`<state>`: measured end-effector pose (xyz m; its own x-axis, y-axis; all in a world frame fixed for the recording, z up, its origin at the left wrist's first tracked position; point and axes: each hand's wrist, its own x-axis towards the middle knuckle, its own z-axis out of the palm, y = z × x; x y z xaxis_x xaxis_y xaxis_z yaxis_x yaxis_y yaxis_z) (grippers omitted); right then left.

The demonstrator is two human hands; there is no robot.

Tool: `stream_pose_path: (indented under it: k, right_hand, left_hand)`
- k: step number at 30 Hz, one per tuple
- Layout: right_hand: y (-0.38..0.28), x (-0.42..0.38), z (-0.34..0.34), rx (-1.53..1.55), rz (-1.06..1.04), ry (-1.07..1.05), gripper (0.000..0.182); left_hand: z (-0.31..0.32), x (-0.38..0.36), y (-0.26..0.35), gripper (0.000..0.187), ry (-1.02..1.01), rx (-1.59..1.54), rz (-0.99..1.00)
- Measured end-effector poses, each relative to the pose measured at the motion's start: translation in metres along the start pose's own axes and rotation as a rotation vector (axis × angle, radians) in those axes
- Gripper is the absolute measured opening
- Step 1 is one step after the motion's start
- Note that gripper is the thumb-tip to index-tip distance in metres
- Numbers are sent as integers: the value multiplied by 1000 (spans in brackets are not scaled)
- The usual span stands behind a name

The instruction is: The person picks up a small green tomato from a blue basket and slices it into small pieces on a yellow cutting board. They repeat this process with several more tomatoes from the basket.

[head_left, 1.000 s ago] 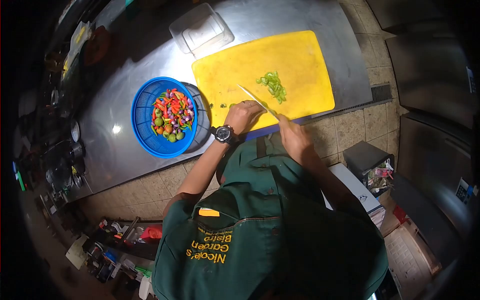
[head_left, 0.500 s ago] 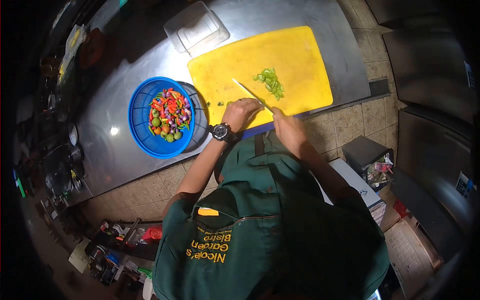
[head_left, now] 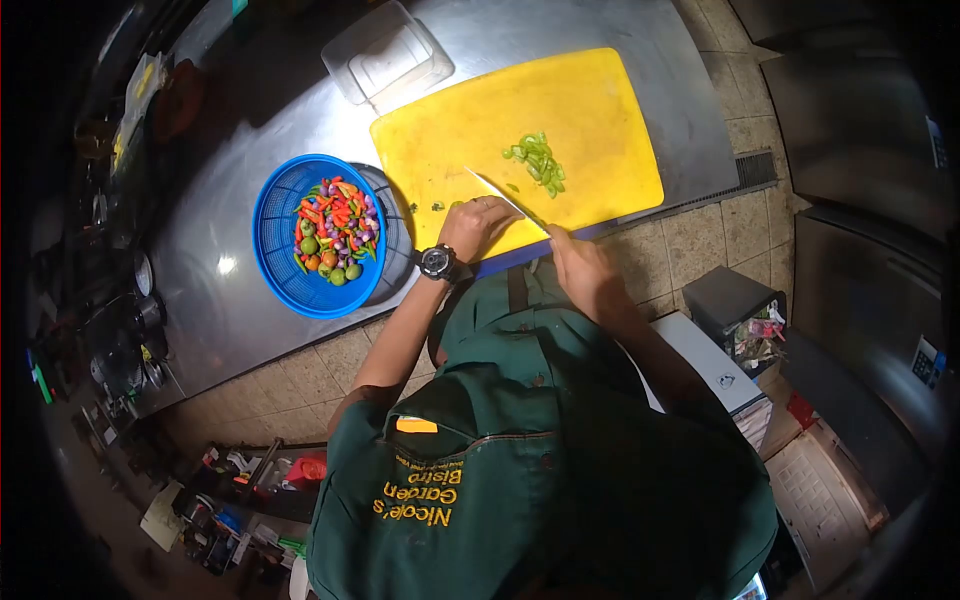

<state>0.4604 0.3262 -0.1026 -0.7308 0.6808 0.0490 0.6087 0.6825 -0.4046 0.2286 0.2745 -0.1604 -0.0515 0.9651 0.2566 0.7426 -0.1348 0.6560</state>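
My right hand [head_left: 588, 272] is closed round the handle of a knife [head_left: 497, 192], whose blade slants up and left over the yellow cutting board [head_left: 460, 120]. My left hand [head_left: 476, 228] rests curled on the board's near edge, fingers bent beside the blade. A bit of green vegetable [head_left: 457, 205] shows at its left; what lies under the fingers is hidden. Past the knife is a small pile of chopped green pieces [head_left: 540, 165], with one loose slice [head_left: 512, 188] near the blade. Small dark green scraps [head_left: 438, 206] lie on the board's left side.
Left of the board, a blue colander [head_left: 268, 265] holds red, orange and green chillies, small purple bulbs and green tomatoes. A clear plastic container [head_left: 388, 58] stands behind the board on the steel table [head_left: 225, 330]. A dark bin [head_left: 735, 305] stands to the right.
My right hand has drawn slightly down and right, moving the knife away from my left fingers. A green slice now lies loose beyond the blade.
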Motion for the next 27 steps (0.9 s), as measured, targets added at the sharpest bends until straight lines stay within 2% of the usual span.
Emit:
stream_pose_path:
  k: [1,5,7,8,10,17,27]
  right_hand:
    - [0,-1,0,-4,-35,61,32]
    - [-4,-1,-2,-42,-3,6,33]
    - [-9,10,-7,43,136,-217,33]
    - [-10,14,-4,42,137,-215,33]
    - [-12,25,3,45,215,-358,29]
    - [-13,50,1,117,183,-297,28]
    - [-12,27,-20,195,263,-359,28]
  left_hand:
    - [-1,0,0,7,-14,4,-7]
    - [0,-3,-4,7,-23,3,2]
    - [-1,-4,-4,8,-46,9,-3]
    - [-1,-4,-3,8,-46,9,-1]
    - [-2,-5,-3,8,-36,7,10]
    - [2,-7,-8,12,-15,-43,18]
    - [0,-5,-7,11,-22,-28,38]
